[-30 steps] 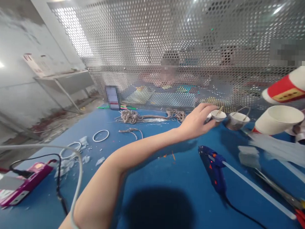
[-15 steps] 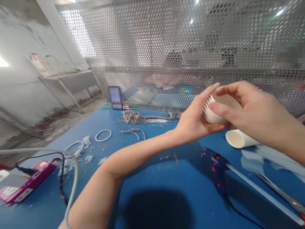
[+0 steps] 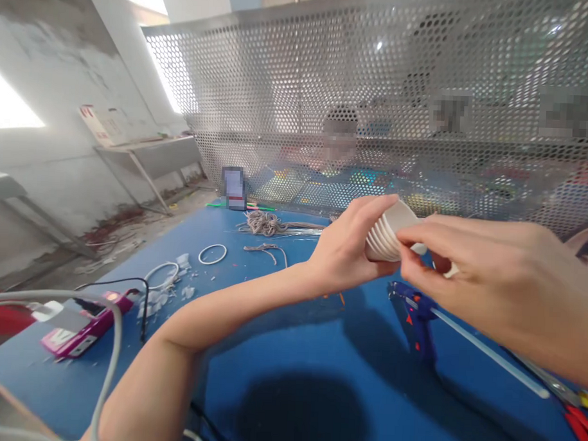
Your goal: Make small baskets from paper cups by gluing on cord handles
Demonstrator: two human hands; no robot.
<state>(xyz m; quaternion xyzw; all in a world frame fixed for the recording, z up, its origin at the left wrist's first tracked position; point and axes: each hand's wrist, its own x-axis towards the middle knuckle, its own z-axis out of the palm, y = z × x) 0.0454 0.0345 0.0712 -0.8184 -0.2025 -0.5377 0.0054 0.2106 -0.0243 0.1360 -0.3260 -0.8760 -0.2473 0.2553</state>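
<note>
My left hand (image 3: 344, 245) is wrapped around a stack of white paper cups (image 3: 383, 240), held tilted above the table. Ridges like nested rims show along the side of the stack. At its right edge the thumb and fingertips of my right hand (image 3: 471, 259) are pinched together on the cups. Part of the stack is hidden behind my fingers. Below the hands, a dark blue glue gun (image 3: 418, 318) lies on the blue table (image 3: 289, 349), with a long translucent glue stick (image 3: 492, 359) in its back end.
At the right are red and yellow handled tools (image 3: 577, 410). A tangle of grey cord (image 3: 265, 224), a white ring (image 3: 212, 254) and a phone (image 3: 234, 188) lie further back. Left stands a purple power strip (image 3: 85, 332) with cables. A perforated metal screen (image 3: 288, 104) borders the far edge.
My view has turned slightly. Both hands and the cup stack sit lower and further left. The right fingers have moved from around the cup opening to a pinch at its edge.
</note>
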